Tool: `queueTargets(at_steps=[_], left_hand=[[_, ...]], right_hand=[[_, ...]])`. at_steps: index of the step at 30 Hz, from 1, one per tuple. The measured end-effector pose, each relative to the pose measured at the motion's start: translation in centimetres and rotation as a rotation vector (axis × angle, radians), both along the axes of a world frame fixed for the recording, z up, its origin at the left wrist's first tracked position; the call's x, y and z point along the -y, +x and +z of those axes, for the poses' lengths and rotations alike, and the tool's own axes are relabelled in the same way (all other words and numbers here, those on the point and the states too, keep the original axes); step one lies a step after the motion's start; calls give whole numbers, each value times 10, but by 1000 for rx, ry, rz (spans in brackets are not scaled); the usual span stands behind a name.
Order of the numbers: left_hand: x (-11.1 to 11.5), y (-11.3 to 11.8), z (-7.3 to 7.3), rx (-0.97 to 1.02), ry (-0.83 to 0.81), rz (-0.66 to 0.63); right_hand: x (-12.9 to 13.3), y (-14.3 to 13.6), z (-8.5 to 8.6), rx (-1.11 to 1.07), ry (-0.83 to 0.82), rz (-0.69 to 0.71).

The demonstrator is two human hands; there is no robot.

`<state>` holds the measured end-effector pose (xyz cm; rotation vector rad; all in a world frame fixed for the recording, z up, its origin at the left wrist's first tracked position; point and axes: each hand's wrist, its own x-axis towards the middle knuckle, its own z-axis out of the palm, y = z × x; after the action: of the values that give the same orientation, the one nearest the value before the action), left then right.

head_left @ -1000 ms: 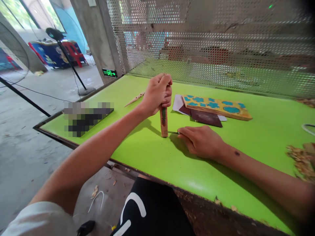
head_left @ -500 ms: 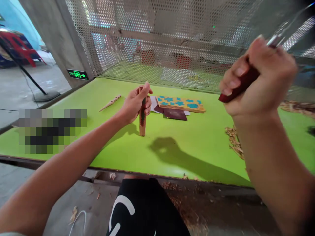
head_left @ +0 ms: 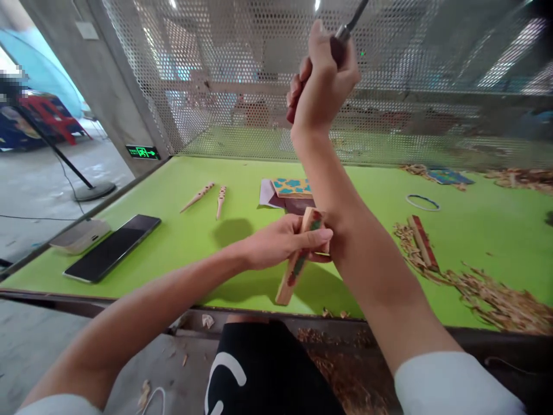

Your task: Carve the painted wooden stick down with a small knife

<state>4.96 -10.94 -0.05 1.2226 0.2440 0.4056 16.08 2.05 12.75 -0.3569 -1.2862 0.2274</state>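
My left hand (head_left: pixel 272 241) is closed around a squared wooden stick (head_left: pixel 290 281) with red and green colouring on one face. The stick leans, its lower end near the table's front edge. Raised before the mesh, my right hand (head_left: pixel 325 86) grips a knife-like tool (head_left: pixel 342 36) with a dark red handle and metal collar; its dark shank runs out of the top of the view, so its tip is hidden. My right forearm crosses just beside the left fingers. Two slim carved wooden sticks, one pointed (head_left: pixel 197 197) and one shorter (head_left: pixel 220 202), lie farther left.
Behind my forearm lie a yellow-and-blue painted board (head_left: pixel 287 187) and dark brown sheets (head_left: pixel 296 204). A phone (head_left: pixel 114 248) and a white box (head_left: pixel 82 236) rest left. Right are wood shavings (head_left: pixel 505 300), a red-faced wood strip (head_left: pixel 423 242) and a ring (head_left: pixel 423 202). Perforated mesh (head_left: pixel 242 75) stands behind.
My right hand with the tool has swung left and up, its forearm now crossing the middle. My left hand has come nearer and to the right, and the stick has gone from upright to tilted.
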Motion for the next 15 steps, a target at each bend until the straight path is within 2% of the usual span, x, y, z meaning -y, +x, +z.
queueTargets(at_steps=[1,5,8,11,15], left_hand=[[-2,-1,-1,20,-36,30],[-17,-10,4,245,-90,363],[-32,-20,9,256,-8,446],[-51,-28,8,238,52,551],[-79,-40,5,215,132,722]], right_hand=[[-5,0,-1,-153,3,-95],[-9,6,-8,-268,-22,-199],[8,15,-19,-76,-107,-190],[36,30,-28,78,-176,-173],[74,52,-26,203,-185,-220]])
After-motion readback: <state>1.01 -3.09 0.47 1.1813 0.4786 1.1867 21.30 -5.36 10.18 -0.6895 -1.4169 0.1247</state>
